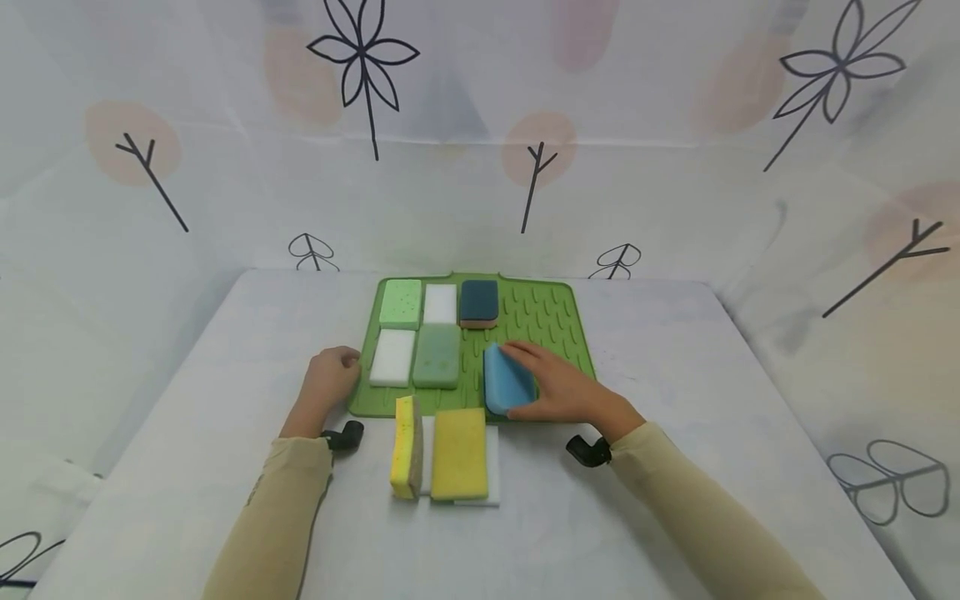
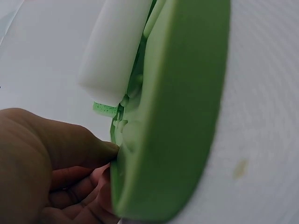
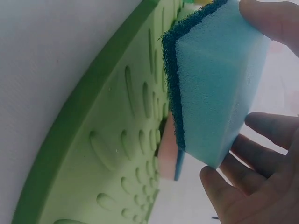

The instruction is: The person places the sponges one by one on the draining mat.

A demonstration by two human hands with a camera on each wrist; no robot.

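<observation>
A blue sponge [image 1: 509,382] with a dark scouring layer is held between the thumb and fingers of my right hand [image 1: 558,385]. It is tilted over the front right part of a green ridged mat [image 1: 540,312]; the right wrist view shows the sponge [image 3: 212,88] with its scouring side facing the mat. My left hand [image 1: 330,383] pinches the mat's left edge, with the thumb [image 2: 100,151] on top in the left wrist view. Standing on the mat are a speckled light green sponge [image 1: 401,303], a navy-topped sponge [image 1: 478,302], a green sponge [image 1: 437,357] and two white sponges [image 1: 392,358].
In front of the mat, a yellow sponge [image 1: 406,447] stands on its edge beside a flat yellow sponge [image 1: 460,454]. White pieces [image 1: 492,467] show partly beneath and behind them. A patterned cloth [image 1: 465,192] rises behind the white table [image 1: 637,533].
</observation>
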